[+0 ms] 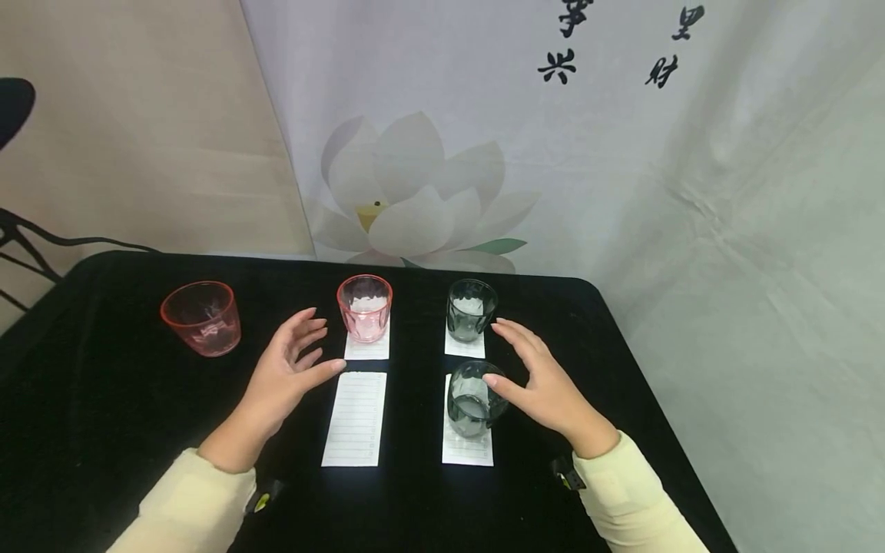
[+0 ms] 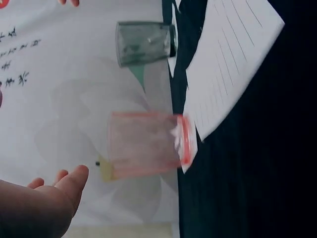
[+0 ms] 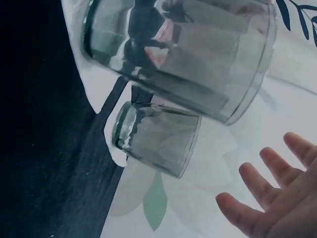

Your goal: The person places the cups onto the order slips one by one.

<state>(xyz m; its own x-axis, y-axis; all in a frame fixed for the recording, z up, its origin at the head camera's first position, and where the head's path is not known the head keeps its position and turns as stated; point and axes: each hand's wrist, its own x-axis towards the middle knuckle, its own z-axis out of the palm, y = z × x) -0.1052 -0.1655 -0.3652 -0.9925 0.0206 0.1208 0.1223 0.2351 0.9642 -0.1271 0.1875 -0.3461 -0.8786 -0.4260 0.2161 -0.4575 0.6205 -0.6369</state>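
Observation:
My left hand (image 1: 280,376) hovers over the table with its fingers apart and holds nothing. It is nearest to a pink glass (image 1: 365,309) standing on the back left paper strip (image 1: 366,351); in the left wrist view a gap separates the fingers (image 2: 73,186) from this glass (image 2: 146,144). My right hand (image 1: 546,384) has its fingers spread. Its thumb overlaps the rim of the near grey-green glass (image 1: 472,407) in the head view; whether they touch I cannot tell. Behind that one stands a second grey-green glass (image 1: 471,313), near the fingertips. Both grey-green glasses sit on paper strips.
Another pink glass (image 1: 207,322) stands tilted-looking on the black tablecloth (image 1: 104,399) at the left. A lined paper strip (image 1: 354,418) lies in front of the left hand's thumb. Behind the table hangs a white curtain (image 1: 588,184) with a printed lotus.

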